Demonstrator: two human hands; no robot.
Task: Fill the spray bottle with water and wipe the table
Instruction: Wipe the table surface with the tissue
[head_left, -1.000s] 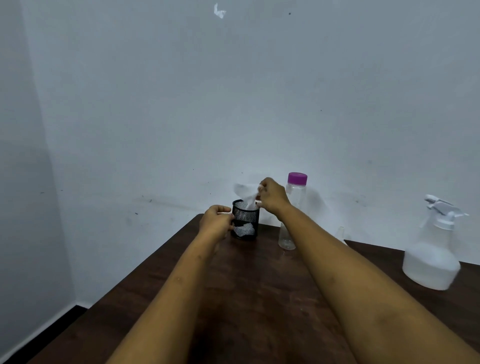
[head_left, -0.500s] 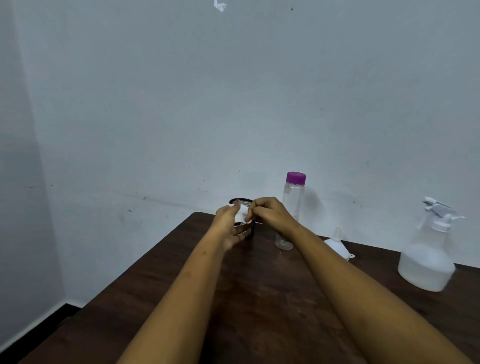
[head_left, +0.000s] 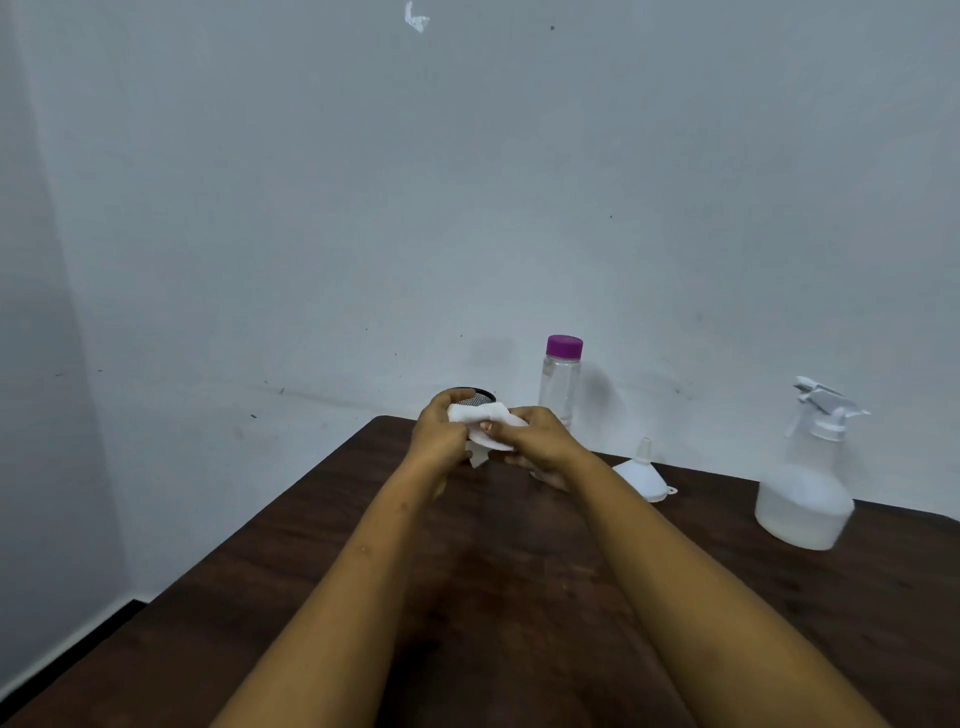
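A white tissue (head_left: 485, 422) is held between both my hands above the far part of the dark wooden table (head_left: 519, 582). My left hand (head_left: 439, 434) grips its left side and my right hand (head_left: 540, 439) grips its right side. A translucent white spray bottle (head_left: 805, 488), partly filled with water, stands at the right of the table. A clear water bottle with a purple cap (head_left: 561, 382) stands by the wall behind my right hand.
A black mesh cup (head_left: 475, 396) stands behind my hands, mostly hidden. A white funnel (head_left: 644, 475) rests upside down between the water bottle and the spray bottle. The table's left edge runs diagonally; a grey wall stands close behind.
My right hand pulled the tissue out of the mesh cup. My left hand left the cup and took hold of the tissue too, and both hands came slightly toward me.
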